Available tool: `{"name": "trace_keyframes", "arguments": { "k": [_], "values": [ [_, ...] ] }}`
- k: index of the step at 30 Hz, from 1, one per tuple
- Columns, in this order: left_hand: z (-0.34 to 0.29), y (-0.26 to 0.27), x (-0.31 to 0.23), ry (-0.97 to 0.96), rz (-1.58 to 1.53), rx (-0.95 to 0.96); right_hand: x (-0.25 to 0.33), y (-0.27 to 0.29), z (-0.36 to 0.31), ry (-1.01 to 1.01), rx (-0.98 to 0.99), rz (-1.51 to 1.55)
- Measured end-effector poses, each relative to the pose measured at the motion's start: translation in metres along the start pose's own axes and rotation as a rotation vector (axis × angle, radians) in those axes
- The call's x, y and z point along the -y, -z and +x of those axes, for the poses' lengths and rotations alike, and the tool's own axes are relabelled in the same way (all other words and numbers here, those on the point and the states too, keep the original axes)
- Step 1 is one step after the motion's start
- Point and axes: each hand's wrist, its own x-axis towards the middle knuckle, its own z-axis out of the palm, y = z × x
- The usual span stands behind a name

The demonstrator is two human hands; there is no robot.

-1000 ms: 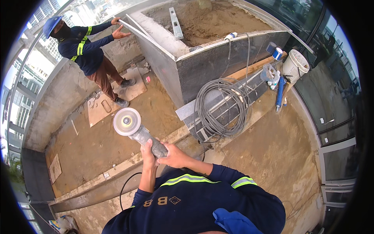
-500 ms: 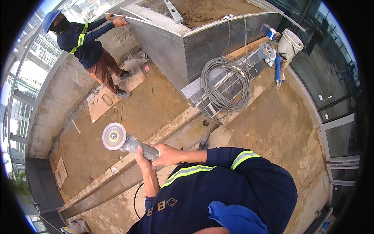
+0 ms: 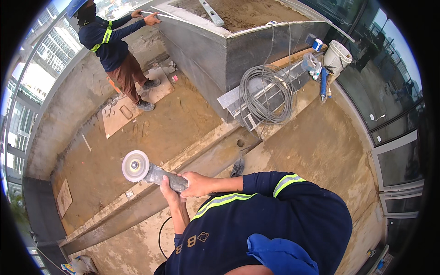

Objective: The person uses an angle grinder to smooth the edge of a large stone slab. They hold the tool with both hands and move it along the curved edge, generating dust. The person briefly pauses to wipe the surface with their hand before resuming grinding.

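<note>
Both of my hands are wrapped round the grey, dusty body of an angle grinder (image 3: 156, 174). Its pale round disc (image 3: 135, 166) faces up at the left end, apart from any surface. My left hand (image 3: 171, 194) grips the body from below and the near side. At the rear end, my right hand (image 3: 197, 184) is closed round it from the right. A black cord (image 3: 160, 234) curves beside my left forearm. Whether the disc is spinning cannot be made out.
At the far left a co-worker (image 3: 108, 36) holds a long pale strip at the edge of a dark, sand-filled planter (image 3: 195, 52). A level (image 3: 211, 13) lies on its rim. Coiled grey cable (image 3: 266, 95) rests on slabs; a white bucket (image 3: 338, 58) and blue caulking gun (image 3: 324, 82) stand beyond.
The whole view has shifted slightly, moving the co-worker and planter rightward in it. The grinder sits a little lower in the picture, and both hands keep their hold. More of a shoe shows.
</note>
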Motion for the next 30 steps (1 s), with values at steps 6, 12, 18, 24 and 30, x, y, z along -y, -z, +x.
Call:
{"name": "trace_keyframes", "arguments": {
  "k": [6, 12, 18, 24, 30],
  "values": [
    [0.001, 0.001, -0.004, -0.007, 0.016, 0.021, -0.005, -0.006, 0.003, 0.039, -0.016, -0.004],
    [0.003, -0.008, -0.005, -0.054, 0.054, -0.018, 0.003, 0.0, 0.005, 0.026, 0.003, -0.062],
    [0.013, -0.002, 0.0, 0.004, -0.063, 0.02, -0.004, 0.002, 0.01, 0.039, -0.069, -0.073],
    [0.019, -0.006, 0.0, 0.0, -0.045, -0.004, 0.0, 0.009, 0.014, 0.009, -0.003, -0.007],
    [0.024, -0.007, -0.002, -0.009, -0.011, -0.001, 0.007, 0.013, 0.016, -0.022, 0.017, 0.02]
  ]
}}
